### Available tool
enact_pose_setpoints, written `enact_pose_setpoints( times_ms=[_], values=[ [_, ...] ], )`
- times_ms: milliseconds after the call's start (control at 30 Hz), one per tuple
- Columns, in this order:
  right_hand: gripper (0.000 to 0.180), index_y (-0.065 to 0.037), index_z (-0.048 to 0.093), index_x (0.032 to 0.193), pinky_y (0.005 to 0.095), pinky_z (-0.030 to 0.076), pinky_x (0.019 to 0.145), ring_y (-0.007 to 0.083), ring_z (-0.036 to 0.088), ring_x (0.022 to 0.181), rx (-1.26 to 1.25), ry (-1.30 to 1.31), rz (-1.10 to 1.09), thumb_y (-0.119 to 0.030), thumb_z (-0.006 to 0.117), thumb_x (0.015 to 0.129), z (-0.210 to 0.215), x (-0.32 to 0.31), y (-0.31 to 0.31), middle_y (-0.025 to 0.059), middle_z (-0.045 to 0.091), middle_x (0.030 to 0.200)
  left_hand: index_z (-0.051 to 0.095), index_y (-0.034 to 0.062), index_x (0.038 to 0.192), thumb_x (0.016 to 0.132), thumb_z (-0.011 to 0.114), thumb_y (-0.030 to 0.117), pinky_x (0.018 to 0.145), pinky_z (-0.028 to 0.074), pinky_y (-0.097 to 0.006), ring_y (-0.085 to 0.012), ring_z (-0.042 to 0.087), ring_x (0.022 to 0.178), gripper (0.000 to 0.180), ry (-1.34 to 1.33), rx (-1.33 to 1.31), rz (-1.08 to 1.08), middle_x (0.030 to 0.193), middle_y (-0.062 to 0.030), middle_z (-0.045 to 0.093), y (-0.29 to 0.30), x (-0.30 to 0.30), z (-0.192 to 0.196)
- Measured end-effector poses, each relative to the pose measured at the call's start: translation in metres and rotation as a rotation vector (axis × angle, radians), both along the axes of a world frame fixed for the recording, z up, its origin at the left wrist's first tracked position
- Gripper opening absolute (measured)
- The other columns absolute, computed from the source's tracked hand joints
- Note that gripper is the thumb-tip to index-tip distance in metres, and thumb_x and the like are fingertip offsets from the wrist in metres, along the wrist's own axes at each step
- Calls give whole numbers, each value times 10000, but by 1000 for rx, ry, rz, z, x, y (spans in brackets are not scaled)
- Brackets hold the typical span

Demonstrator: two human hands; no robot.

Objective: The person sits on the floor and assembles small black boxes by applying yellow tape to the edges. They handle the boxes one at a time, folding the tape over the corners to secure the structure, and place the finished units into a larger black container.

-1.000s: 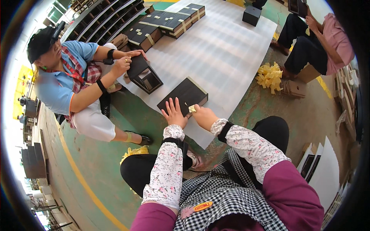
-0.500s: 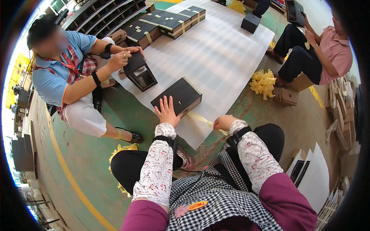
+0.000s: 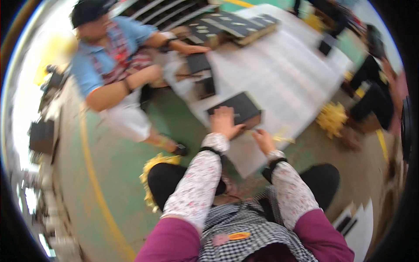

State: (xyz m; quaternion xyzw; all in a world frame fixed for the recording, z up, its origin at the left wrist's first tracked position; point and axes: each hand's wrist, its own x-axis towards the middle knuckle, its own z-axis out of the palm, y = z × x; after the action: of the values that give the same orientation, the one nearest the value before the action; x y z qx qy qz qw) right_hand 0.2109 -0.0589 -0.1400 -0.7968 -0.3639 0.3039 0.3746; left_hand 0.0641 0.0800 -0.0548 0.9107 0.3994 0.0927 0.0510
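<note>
The picture is blurred by motion. A black box with a pale edge lies on the white sheet in front of me. My left hand is spread flat on its top near the left end. Close by the box's near right edge, my right hand has its fingers drawn together. A strip of pale yellow tape trails to the right from this hand; the fingertips themselves are smeared.
At the left a person in a blue shirt handles a black open-fronted box. Taped black boxes line the sheet's far side. Yellow tape bunches lie at the right and by my left knee. Another person sits at right.
The whole view has shifted, with things now further right. My right hand has moved nearer the box, and the tape strip now trails on its right side. My left hand stays on the box.
</note>
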Motion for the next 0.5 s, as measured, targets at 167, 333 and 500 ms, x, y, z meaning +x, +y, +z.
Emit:
enact_pose_setpoints(
  times_ms=[167, 333, 500],
  values=[
    [359, 1, 593, 1045, 381, 472, 706, 324, 608, 799, 79, -187, 1, -304, 590, 855, -8, -24, 15, 195, 627, 881, 428, 43, 1274, 726, 620, 526, 973, 347, -480, -351, 420, 1191, 755, 25, -281, 17, 1293, -177, 448, 44, -2, 22],
    [322, 15, 619, 958, 372, 463, 712, 323, 610, 811, 140, -80, 190, -286, 522, 898, 0, -20, 32, 183, 640, 857, 354, 71, 1346, 771, 540, 589, 1051, 238, -483, -343, 305, 1289, 796, -7, -387, 71, 1380, -169, 355, 53, -13, 6],
    [312, 19, 638, 906, 368, 458, 720, 301, 617, 812, 45, -13, 159, -269, 518, 891, -22, -4, 33, 189, 647, 843, 324, 78, 1366, 772, 533, 600, 1073, 201, -483, -341, 252, 1320, 818, 28, -453, 66, 1415, -170, 302, 59, -7, 3]
  ],
)
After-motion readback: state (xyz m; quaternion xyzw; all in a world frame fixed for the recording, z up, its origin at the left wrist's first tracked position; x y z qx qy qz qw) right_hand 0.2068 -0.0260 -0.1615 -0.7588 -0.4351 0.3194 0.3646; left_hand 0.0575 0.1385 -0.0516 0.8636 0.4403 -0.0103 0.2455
